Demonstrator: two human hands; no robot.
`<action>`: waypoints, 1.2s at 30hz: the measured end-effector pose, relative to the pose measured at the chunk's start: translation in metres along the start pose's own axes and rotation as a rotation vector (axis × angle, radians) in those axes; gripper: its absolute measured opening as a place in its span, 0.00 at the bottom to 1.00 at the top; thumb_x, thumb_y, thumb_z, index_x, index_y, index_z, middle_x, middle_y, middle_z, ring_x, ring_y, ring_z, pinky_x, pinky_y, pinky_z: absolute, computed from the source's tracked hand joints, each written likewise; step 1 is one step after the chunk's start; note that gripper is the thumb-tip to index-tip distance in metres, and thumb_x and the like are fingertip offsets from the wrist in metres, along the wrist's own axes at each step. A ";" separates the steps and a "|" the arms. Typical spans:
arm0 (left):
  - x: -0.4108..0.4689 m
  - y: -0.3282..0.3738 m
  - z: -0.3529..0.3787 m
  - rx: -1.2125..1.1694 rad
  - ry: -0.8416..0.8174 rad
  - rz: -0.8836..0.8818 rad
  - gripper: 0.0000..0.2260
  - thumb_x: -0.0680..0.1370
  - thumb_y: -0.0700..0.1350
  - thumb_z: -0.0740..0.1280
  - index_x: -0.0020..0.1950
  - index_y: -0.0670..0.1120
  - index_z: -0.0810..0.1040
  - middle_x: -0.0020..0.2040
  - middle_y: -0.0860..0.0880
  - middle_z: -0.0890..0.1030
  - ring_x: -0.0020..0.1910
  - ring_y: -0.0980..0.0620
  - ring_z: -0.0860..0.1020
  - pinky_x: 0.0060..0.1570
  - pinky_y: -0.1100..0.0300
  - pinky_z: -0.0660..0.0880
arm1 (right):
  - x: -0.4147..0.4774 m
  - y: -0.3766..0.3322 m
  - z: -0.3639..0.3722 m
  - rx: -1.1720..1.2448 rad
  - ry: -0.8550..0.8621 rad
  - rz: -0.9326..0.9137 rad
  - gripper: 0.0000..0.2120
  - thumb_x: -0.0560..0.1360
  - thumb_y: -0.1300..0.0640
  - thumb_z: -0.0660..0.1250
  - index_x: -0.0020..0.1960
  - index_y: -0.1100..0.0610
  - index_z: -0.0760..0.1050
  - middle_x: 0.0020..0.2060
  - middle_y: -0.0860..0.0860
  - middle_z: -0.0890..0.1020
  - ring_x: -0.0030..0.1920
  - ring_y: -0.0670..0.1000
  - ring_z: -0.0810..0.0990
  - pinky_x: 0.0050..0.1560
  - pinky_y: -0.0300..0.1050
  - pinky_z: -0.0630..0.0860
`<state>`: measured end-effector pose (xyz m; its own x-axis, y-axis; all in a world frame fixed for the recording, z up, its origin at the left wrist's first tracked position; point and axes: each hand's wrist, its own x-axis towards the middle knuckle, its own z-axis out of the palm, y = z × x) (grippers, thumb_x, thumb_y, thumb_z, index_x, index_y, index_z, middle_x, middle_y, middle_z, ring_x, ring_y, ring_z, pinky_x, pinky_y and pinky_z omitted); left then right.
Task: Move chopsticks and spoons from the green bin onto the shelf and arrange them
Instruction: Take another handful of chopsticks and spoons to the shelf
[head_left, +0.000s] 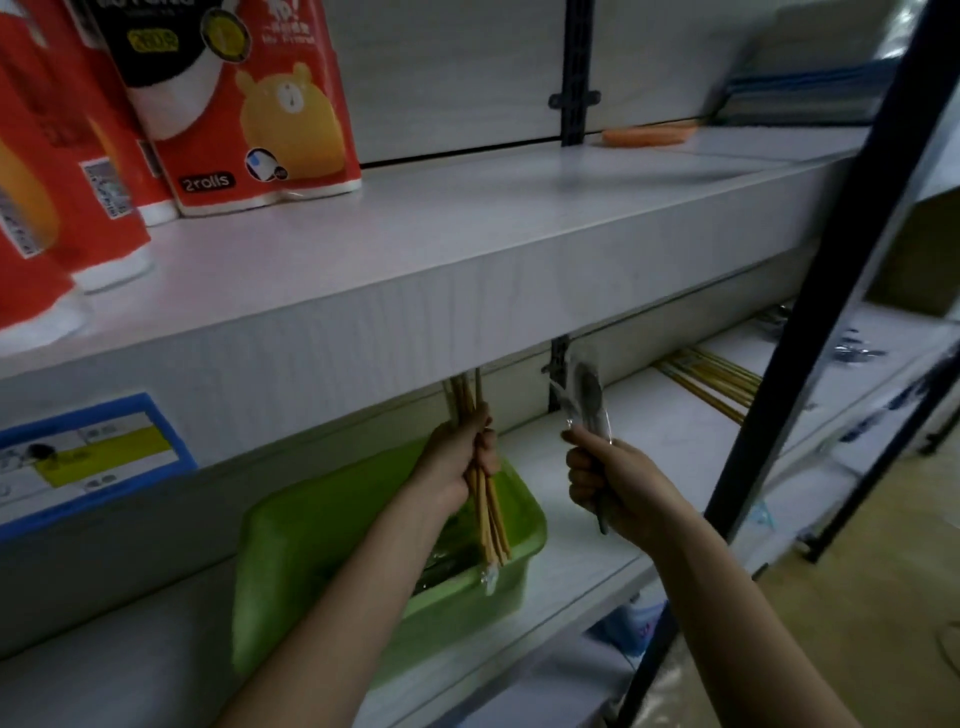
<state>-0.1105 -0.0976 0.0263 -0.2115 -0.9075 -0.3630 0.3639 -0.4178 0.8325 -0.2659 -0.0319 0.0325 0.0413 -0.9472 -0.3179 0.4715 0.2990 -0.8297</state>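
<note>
L hand (460, 457) grips bundle of tan wooden chopsticks (491, 519); R hand (610, 483) grips grey spoon in clear plastic wrap (589, 395).
Both fists clamped tight, hands apart; chopsticks upright, lower ends over green plastic bin (322, 525), tops hidden behind pale upper shelf (363, 322); spoon bowl up; bin sits on white lower shelf board (582, 561); more yellow chopsticks (711, 379) lie flat further right on same board; red paper-roll packs (249, 104) stand on upper shelf.

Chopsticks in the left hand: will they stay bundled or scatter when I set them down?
Probably stiff: the chopsticks run straight above and below the left hand. Likely to scatter: their lower ends splay apart over the bin. Thin sticks, so they may roll.
</note>
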 end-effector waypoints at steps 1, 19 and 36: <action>-0.003 -0.007 0.010 0.008 -0.012 -0.017 0.12 0.79 0.44 0.62 0.36 0.45 0.68 0.22 0.52 0.69 0.16 0.59 0.64 0.17 0.71 0.62 | -0.005 -0.002 -0.008 -0.015 0.011 0.007 0.06 0.80 0.57 0.57 0.46 0.58 0.69 0.27 0.48 0.63 0.27 0.44 0.59 0.26 0.34 0.59; -0.090 -0.152 0.171 0.011 -0.112 -0.040 0.11 0.80 0.46 0.60 0.38 0.47 0.67 0.25 0.52 0.65 0.18 0.58 0.63 0.18 0.67 0.62 | -0.125 -0.022 -0.181 -0.154 -0.039 0.105 0.08 0.78 0.55 0.59 0.44 0.58 0.71 0.27 0.48 0.67 0.26 0.44 0.64 0.26 0.35 0.62; -0.101 -0.245 0.293 0.002 -0.234 -0.142 0.10 0.81 0.47 0.59 0.41 0.46 0.66 0.26 0.51 0.65 0.19 0.57 0.63 0.20 0.66 0.61 | -0.176 -0.041 -0.301 -0.074 0.205 0.029 0.09 0.79 0.57 0.58 0.41 0.56 0.66 0.23 0.46 0.62 0.21 0.43 0.59 0.21 0.34 0.59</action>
<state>-0.4441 0.1097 -0.0185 -0.4645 -0.8048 -0.3694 0.3142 -0.5398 0.7810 -0.5582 0.1569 -0.0157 -0.1301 -0.8970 -0.4225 0.4063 0.3405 -0.8479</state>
